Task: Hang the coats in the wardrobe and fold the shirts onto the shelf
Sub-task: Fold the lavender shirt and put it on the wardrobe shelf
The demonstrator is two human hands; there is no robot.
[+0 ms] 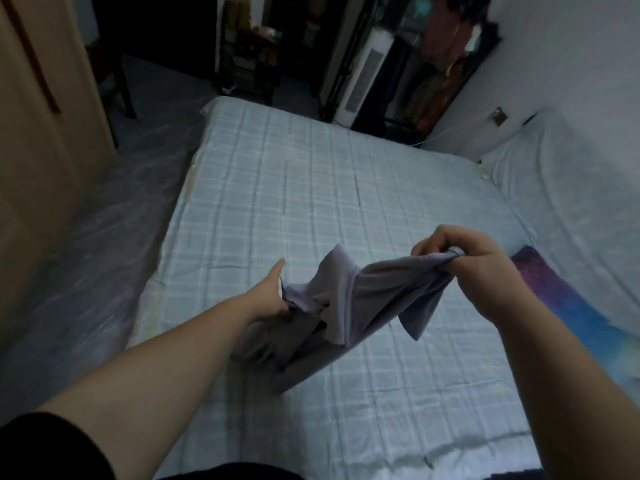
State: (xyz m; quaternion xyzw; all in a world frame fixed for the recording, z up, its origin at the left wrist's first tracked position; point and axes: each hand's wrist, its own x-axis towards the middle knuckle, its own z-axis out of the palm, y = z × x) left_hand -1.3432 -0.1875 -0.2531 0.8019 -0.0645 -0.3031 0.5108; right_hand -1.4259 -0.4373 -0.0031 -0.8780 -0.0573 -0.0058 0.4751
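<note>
With the right hand [464, 268] pinching one bunched edge of the pale lilac cotton shirt [349, 303] above the blue checked bed sheet [311, 188] and the left hand [273, 299] gripping its twisted middle, the fold may come out crooked.

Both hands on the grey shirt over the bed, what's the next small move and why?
Probably pull the hands apart and lower the shirt flat onto the bed. The right hand pinches one bunched end, the left hand is tucked into the cloth, and the shirt hangs crumpled above the sheet, so it likely needs spreading before any fold.
</note>
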